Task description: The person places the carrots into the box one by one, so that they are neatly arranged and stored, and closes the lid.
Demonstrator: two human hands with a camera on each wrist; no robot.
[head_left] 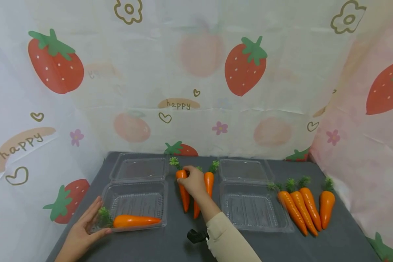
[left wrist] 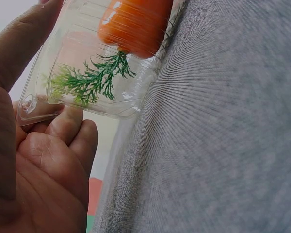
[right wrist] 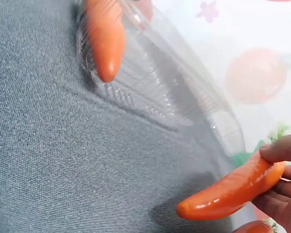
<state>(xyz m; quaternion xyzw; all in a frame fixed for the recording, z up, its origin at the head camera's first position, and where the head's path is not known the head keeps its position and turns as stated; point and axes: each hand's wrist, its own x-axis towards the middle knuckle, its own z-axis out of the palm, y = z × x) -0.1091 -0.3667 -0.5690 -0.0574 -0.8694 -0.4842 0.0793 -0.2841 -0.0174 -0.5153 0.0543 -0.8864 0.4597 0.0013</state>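
My left hand (head_left: 82,231) grips the near left corner of a clear plastic container (head_left: 137,200), thumb along the front rim and fingers at the side. Inside lies one orange toy carrot (head_left: 135,220), its green leaves (left wrist: 99,80) towards my left palm. Between the two containers, my right hand (head_left: 194,182) pinches another carrot (right wrist: 233,191) near its leafy top, thumb on one side and fingers on the other. Its tip points towards me. Just right of that hand lies a further carrot (head_left: 209,182), partly covered by the hand. A sprig of green shows behind the fingers.
A second clear container (head_left: 253,207) stands on the right, its lid (head_left: 245,170) folded back. Several carrots (head_left: 309,207) lie along its right side on the grey cloth (head_left: 170,243). A black piece (head_left: 196,236) juts from the right wrist. Printed curtains (head_left: 196,127) enclose the table.
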